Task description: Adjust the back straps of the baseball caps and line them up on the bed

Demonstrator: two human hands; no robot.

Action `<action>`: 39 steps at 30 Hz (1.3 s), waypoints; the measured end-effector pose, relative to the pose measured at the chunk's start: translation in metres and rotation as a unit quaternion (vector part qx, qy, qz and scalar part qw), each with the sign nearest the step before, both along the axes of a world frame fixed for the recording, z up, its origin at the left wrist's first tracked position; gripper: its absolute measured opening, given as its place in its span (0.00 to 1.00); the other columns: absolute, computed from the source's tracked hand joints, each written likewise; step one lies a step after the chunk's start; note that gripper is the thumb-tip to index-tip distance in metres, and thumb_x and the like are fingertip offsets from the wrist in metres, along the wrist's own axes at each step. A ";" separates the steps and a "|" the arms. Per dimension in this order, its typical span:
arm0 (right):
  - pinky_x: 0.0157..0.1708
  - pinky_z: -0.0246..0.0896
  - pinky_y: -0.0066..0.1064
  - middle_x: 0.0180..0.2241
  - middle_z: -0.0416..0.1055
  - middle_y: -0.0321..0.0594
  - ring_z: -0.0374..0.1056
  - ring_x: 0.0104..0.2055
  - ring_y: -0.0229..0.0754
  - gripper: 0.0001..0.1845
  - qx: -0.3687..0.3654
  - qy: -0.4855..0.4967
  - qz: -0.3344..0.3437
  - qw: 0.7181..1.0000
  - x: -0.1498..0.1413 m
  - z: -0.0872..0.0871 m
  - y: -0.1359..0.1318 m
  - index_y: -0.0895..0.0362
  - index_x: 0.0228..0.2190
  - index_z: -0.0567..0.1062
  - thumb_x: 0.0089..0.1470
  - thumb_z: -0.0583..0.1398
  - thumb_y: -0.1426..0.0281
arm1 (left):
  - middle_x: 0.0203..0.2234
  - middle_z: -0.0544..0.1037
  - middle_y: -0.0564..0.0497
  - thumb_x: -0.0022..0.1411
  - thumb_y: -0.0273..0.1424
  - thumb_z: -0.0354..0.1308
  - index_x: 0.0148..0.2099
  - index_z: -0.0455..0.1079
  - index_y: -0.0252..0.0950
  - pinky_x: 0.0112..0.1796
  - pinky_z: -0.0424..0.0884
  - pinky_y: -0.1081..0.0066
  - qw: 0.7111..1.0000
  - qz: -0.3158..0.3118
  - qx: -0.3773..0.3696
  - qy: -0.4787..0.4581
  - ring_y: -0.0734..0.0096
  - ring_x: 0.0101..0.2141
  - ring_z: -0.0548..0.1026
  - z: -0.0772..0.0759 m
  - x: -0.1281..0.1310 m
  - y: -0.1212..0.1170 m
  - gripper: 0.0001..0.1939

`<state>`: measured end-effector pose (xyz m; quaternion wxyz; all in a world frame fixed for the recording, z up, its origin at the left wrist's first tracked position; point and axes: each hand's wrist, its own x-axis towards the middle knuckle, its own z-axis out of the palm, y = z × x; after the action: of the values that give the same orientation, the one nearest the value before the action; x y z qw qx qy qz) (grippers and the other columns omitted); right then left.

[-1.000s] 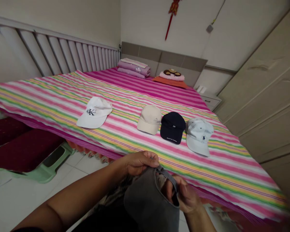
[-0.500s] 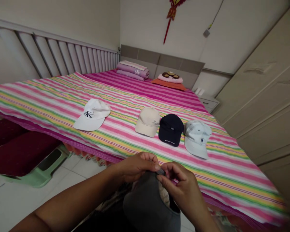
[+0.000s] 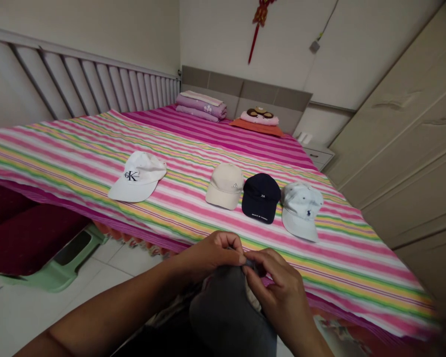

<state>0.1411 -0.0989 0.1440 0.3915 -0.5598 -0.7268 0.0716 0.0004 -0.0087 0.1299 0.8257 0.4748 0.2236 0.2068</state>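
Observation:
A dark grey cap (image 3: 226,310) is held low in front of me, its back opening turned partly to the right. My left hand (image 3: 217,253) pinches the strap at the cap's edge between thumb and fingers. On the other side of the opening, my right hand (image 3: 277,282) grips the strap too, fingertips close to the left thumb. The fastening itself is hidden by my fingers. Beyond my hands lie a beige cap (image 3: 225,186), a navy cap (image 3: 261,198) and a pale blue cap (image 3: 302,210) in a row. A white cap (image 3: 139,177) with black letters sits apart at the left.
The caps rest on a bed with a striped sheet (image 3: 193,153). Folded purple bedding (image 3: 200,106) and a pink bundle (image 3: 259,117) lie by the headboard (image 3: 260,94). A green stool (image 3: 63,277) stands lower left; a wardrobe (image 3: 401,148) rises at the right.
The view has shifted slightly, so the caps and bed appear a little further left. Both hands keep hold of the grey cap's strap; my right fingers have moved slightly.

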 end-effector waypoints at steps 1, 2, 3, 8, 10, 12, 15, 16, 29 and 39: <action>0.27 0.57 0.26 0.29 0.67 0.36 0.63 0.29 0.35 0.10 0.003 0.002 0.007 1.000 0.001 0.000 0.001 0.53 0.36 0.69 0.50 0.56 0.77 | 0.14 0.65 0.59 0.43 0.29 0.62 0.24 0.64 0.32 0.16 0.52 0.81 1.000 -0.001 0.004 0.001 0.86 0.13 0.58 0.000 0.000 0.000 0.09; 0.28 0.57 0.26 0.29 0.67 0.36 0.63 0.30 0.36 0.11 0.004 0.009 0.013 1.000 0.001 0.000 0.001 0.53 0.36 0.69 0.50 0.56 0.77 | 0.14 0.65 0.59 0.44 0.29 0.62 0.24 0.64 0.32 0.16 0.52 0.81 1.000 -0.003 0.004 0.000 0.87 0.13 0.58 0.000 0.000 0.001 0.09; 0.28 0.57 0.26 0.29 0.67 0.36 0.63 0.30 0.36 0.10 0.003 0.021 0.016 1.000 0.002 0.000 0.002 0.53 0.35 0.69 0.50 0.56 0.77 | 0.14 0.65 0.58 0.44 0.29 0.62 0.24 0.64 0.31 0.16 0.52 0.81 1.000 -0.005 0.001 -0.004 0.86 0.13 0.58 -0.001 0.000 0.001 0.09; 0.24 0.54 0.27 0.22 0.63 0.33 0.59 0.24 0.35 0.03 -0.093 0.170 0.001 0.981 0.003 -0.002 0.004 0.55 0.25 0.69 0.48 0.58 0.71 | 0.16 0.67 0.56 0.45 0.33 0.62 0.25 0.66 0.30 0.20 0.56 0.79 0.998 -0.017 -0.035 -0.049 0.84 0.16 0.62 -0.004 -0.002 0.002 0.11; 0.23 0.52 0.27 0.19 0.60 0.31 0.57 0.22 0.34 0.06 -0.157 0.266 0.004 0.951 0.003 -0.004 0.005 0.56 0.23 0.68 0.47 0.59 0.67 | 0.19 0.69 0.53 0.47 0.35 0.61 0.27 0.67 0.29 0.24 0.59 0.78 0.996 -0.022 -0.043 -0.074 0.81 0.20 0.65 -0.005 -0.003 0.002 0.13; 0.22 0.51 0.26 0.18 0.59 0.30 0.55 0.21 0.34 0.09 -0.192 0.354 0.006 0.915 0.004 -0.006 0.007 0.56 0.22 0.67 0.46 0.60 0.64 | 0.22 0.70 0.51 0.46 0.34 0.61 0.29 0.67 0.29 0.27 0.60 0.77 0.996 -0.024 -0.040 -0.081 0.80 0.23 0.66 -0.007 -0.003 0.002 0.12; 0.23 0.51 0.26 0.20 0.61 0.32 0.56 0.23 0.34 0.11 -0.187 0.437 -0.006 0.880 0.005 -0.009 0.009 0.57 0.22 0.67 0.43 0.62 0.63 | 0.23 0.70 0.54 0.41 0.29 0.64 0.31 0.67 0.31 0.26 0.57 0.78 0.999 -0.024 -0.032 -0.035 0.82 0.23 0.65 -0.009 -0.002 0.002 0.13; 0.24 0.52 0.27 0.21 0.62 0.33 0.57 0.24 0.35 0.11 -0.185 0.452 -0.008 0.873 0.006 -0.009 0.009 0.57 0.22 0.68 0.43 0.62 0.63 | 0.22 0.70 0.55 0.41 0.28 0.64 0.31 0.67 0.32 0.25 0.56 0.79 0.999 -0.031 -0.031 -0.014 0.82 0.22 0.64 -0.009 -0.002 0.002 0.13; 0.25 0.53 0.27 0.19 0.65 0.33 0.58 0.22 0.35 0.10 -0.223 0.573 0.035 0.788 -0.003 -0.009 0.012 0.57 0.21 0.70 0.42 0.63 0.64 | 0.17 0.70 0.54 0.37 0.24 0.61 0.27 0.69 0.30 0.20 0.55 0.78 0.995 -0.055 -0.076 0.042 0.82 0.17 0.63 -0.009 -0.001 -0.001 0.08; 0.20 0.49 0.25 0.26 0.63 0.37 0.55 0.24 0.33 0.11 -0.282 0.499 0.072 0.816 0.008 -0.005 0.012 0.58 0.17 0.67 0.41 0.62 0.67 | 0.15 0.68 0.55 0.41 0.27 0.63 0.25 0.68 0.30 0.18 0.53 0.79 0.994 -0.076 -0.074 0.026 0.83 0.15 0.61 -0.015 -0.003 0.000 0.07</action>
<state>0.1486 -0.0870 0.1391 0.5189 -0.4795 -0.4182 0.5709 -0.0029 -0.0085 0.1150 0.8659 0.4332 0.2231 0.1134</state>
